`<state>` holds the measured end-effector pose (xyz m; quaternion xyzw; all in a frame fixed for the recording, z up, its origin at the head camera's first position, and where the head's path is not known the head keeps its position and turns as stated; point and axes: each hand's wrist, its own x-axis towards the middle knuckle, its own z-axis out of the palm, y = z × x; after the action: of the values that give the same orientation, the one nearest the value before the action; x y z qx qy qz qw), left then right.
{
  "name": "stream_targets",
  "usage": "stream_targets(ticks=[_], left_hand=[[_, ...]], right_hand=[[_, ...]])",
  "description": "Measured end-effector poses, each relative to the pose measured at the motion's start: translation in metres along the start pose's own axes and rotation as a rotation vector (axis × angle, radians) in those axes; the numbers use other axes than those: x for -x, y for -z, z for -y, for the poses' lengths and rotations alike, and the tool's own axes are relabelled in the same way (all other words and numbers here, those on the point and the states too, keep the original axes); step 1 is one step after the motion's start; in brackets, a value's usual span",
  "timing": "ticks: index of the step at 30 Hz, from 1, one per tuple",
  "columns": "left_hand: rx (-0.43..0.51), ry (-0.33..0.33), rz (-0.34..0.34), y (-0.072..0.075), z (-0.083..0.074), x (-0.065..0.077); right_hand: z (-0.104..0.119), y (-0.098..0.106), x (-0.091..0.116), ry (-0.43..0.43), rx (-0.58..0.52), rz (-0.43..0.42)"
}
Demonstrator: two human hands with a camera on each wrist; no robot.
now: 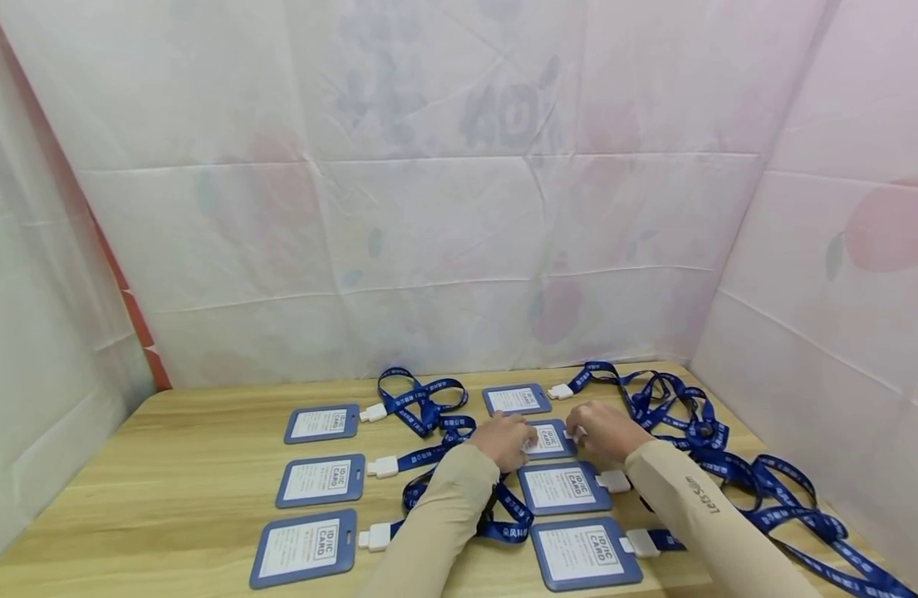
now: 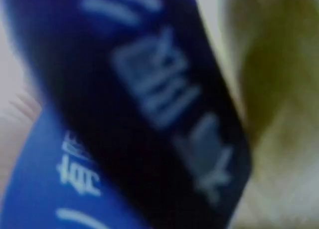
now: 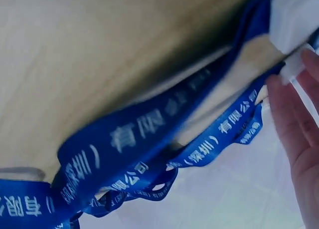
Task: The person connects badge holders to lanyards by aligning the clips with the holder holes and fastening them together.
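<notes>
Pale printed cloth (image 1: 459, 224) covers the back and sides. Below it stands a wood-grain counter (image 1: 167, 482). A beige left sleeve (image 1: 438, 515) and a beige right sleeve (image 1: 698, 515) reach in from the near side. Blue straps with white lettering (image 1: 795, 515) lie looped beside both columns of badges; one strap blocks most of the left wrist view.

The left hand (image 1: 503, 440) is at the left edge of the second badge (image 1: 548, 438), counted from the far end of the right column. Fingers are bent there; whether its grip is clamped or merely resting, I cannot tell. The right hand (image 1: 605, 430) is at that badge's right end, its grip clamped on a white clip (image 3: 295, 68) between thumb and fingers. Whether clip and badge are joined cannot be determined.

In the right column, one blue badge (image 1: 517, 399) lies beyond the hands and two (image 1: 565, 487) lie nearer. Three more badges (image 1: 321, 480) form the left column, each with a white connector (image 1: 383, 467) to its right.
</notes>
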<state>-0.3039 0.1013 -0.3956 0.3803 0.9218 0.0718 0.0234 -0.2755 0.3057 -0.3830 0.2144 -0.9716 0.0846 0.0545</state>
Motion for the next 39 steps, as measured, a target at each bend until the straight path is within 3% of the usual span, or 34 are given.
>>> stream_targets(ticks=[4, 13, 19, 29, 33, 39], left_hand=[[0.044, 0.005, 0.021, 0.005, 0.004, -0.003], [0.101, -0.002, -0.019, 0.028, 0.017, -0.005], [0.076, 0.034, -0.081, 0.024, 0.025, -0.013], [0.079, 0.045, -0.123, 0.023, 0.034, -0.018], [0.114, 0.073, -0.112, 0.026, 0.034, -0.018], [0.089, 0.088, -0.123, 0.027, 0.039, -0.021]], right_hand=[[0.000, 0.010, -0.001, -0.019, -0.010, 0.042], [-0.007, 0.027, -0.011, -0.055, 0.030, 0.063], [-0.012, 0.030, -0.015, -0.091, 0.080, 0.095], [-0.018, 0.025, -0.024, -0.028, 0.190, 0.078], [-0.019, 0.026, -0.028, -0.045, 0.188, 0.083], [-0.023, 0.024, -0.030, -0.091, 0.129, 0.067]])
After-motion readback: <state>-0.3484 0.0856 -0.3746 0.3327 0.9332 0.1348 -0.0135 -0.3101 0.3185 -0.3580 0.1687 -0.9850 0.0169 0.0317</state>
